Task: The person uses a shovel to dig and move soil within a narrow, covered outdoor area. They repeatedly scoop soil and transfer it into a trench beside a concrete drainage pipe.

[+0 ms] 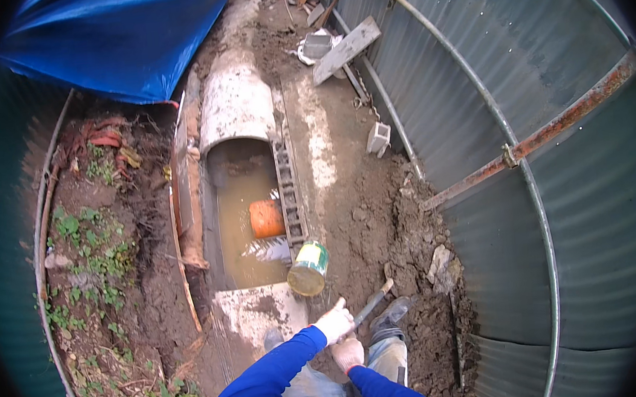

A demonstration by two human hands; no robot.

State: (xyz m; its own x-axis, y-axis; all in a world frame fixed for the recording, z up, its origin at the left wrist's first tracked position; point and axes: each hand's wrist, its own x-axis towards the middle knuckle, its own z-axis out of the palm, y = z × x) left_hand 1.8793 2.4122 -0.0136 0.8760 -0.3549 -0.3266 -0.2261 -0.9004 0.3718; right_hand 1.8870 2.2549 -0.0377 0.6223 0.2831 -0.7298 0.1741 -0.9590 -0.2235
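White work gloves cover both my hands, which are close together over my legs. My left hand (335, 322) is closed around the lower part of a grey pole (371, 306) with a tan end. Just below it, my right hand (348, 354) is also closed on the pole, its fingers partly hidden. Ahead of my hands, a green and white bucket (313, 256) leans at the near right corner of a water-filled opening, its muddy round end toward me. An orange container (266, 219) lies in the brown water (244, 258).
Beyond the opening runs a white concrete pipe (236, 100). A ladder-like frame (289, 190) edges the opening's right side. Corrugated metal sheets (506, 273) wall the right. Mud mounds (404, 229), a plank (347, 50) and a blue tarp (122, 38) lie around. Plants (89, 264) grow at left.
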